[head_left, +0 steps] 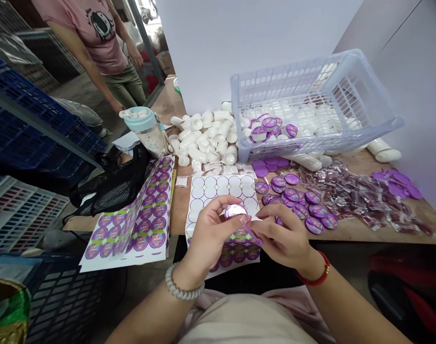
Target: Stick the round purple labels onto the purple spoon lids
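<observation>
Over the sticker sheet, my left hand (214,231) is closed on a small round purple-rimmed lid (235,211), whose top shines pale in the light. My right hand (284,234) is beside it, its fingertips pinched at a purple piece (254,237) just below the lid; whether the two are joined I cannot tell. Under both hands lies a sheet of round purple stickers (223,188), with many of its upper circles bare white. Just right of my right hand, purple lids with printed labels (299,210) lie heaped on the table.
White cups (209,136) are piled behind the sheet. A plastic crate (321,138) holds cups, some purple-lidded. Small clear packets (361,193) spread to the right. More sticker sheets (146,229), a black mesh bag (121,184) and a tumbler (146,131) stand left. A person (92,43) stands beyond.
</observation>
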Demonstrator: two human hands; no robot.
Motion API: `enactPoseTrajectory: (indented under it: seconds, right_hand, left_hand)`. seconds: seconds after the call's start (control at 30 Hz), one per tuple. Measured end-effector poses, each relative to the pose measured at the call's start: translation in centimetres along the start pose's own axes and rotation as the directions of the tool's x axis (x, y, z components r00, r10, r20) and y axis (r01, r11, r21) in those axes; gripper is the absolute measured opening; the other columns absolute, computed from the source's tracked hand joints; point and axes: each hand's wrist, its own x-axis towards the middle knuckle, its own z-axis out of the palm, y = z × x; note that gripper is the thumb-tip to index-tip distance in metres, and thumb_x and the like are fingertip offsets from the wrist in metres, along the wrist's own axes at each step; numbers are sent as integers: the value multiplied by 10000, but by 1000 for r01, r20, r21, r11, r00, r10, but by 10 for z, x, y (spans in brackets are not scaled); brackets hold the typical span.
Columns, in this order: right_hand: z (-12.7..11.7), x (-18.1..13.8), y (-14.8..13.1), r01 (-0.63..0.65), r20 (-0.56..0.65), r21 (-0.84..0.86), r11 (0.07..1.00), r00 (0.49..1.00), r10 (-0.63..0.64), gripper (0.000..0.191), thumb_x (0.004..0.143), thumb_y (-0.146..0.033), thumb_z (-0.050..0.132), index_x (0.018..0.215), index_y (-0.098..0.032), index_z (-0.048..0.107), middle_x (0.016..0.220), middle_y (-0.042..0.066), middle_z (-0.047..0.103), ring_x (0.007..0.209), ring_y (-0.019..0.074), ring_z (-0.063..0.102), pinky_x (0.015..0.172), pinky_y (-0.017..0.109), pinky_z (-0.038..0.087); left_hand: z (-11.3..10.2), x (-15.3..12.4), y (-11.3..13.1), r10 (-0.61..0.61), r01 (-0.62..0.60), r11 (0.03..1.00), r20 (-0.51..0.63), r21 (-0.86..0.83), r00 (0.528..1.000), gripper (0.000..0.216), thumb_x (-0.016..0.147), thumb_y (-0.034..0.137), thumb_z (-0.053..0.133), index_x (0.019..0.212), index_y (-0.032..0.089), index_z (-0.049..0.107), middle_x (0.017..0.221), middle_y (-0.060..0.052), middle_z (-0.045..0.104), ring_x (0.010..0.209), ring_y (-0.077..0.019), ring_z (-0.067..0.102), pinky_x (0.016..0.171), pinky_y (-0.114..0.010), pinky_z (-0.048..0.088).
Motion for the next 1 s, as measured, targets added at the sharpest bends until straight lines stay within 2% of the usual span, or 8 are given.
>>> enactPoseTrajectory:
  seconds: [0.1, 0.23, 0.37, 0.6, 0.8, 1.0]
  right_hand:
    - [1, -4, 3, 25, 3, -10, 1000, 1000, -25, 277, 909, -25, 627, 1101, -208, 708, 1014, 86, 644, 844, 193, 640, 719, 344, 554]
    - [2, -9, 5, 37, -50, 5, 999, 998, -36, 303, 919, -44, 668, 1159, -224, 718, 982, 74, 669, 813, 183, 635, 696, 335, 544]
    - [2, -9, 3, 74, -51, 27, 997, 996, -72, 264, 930, -28, 671, 1108, -212, 733, 916, 63, 737, 803, 184, 671, 699, 340, 548]
    - [0, -4, -1, 98, -33, 27, 995, 995, -97, 184, 943, -47, 688, 1062, -180, 731, 880, 64, 774, 780, 183, 679, 685, 338, 558]
    - [1, -6, -6, 69, -42, 64, 996, 997, -67, 240, 930, -28, 688, 1106, -183, 733, 894, 68, 779, 781, 188, 688, 677, 342, 556]
    - [2, -5, -9, 48, -55, 82, 995, 998, -44, 257, 930, -43, 692, 1119, -211, 740, 889, 56, 783, 766, 184, 686, 668, 341, 567]
  left_hand:
    - [1, 1, 1, 4, -3, 1000, -28, 8, 1000, 344, 662, 217, 962, 921, 186, 738, 844, 26, 710, 737, -90, 627, 692, -191, 518]
    - [4, 2, 1, 15, -14, 1000, -33, 27, 999, 277, 677, 203, 930, 850, 187, 715, 860, 6, 737, 753, -106, 628, 702, -212, 501]
    - [5, 2, -1, 23, -22, 1000, -44, 19, 999, 246, 688, 216, 914, 823, 194, 709, 861, -6, 763, 758, -114, 631, 718, -227, 494]
    - [3, 3, -7, 14, -12, 999, -79, 35, 997, 238, 719, 269, 895, 874, 187, 734, 854, -22, 772, 763, -136, 665, 730, -253, 507]
    - [2, 1, -6, -3, 4, 1000, -68, 10, 998, 247, 734, 295, 886, 890, 175, 737, 885, -43, 791, 808, -163, 712, 754, -270, 527]
    - [1, -4, -5, 18, -18, 1000, -60, -1, 998, 249, 727, 265, 891, 896, 173, 733, 882, -31, 790, 772, -133, 685, 752, -255, 518]
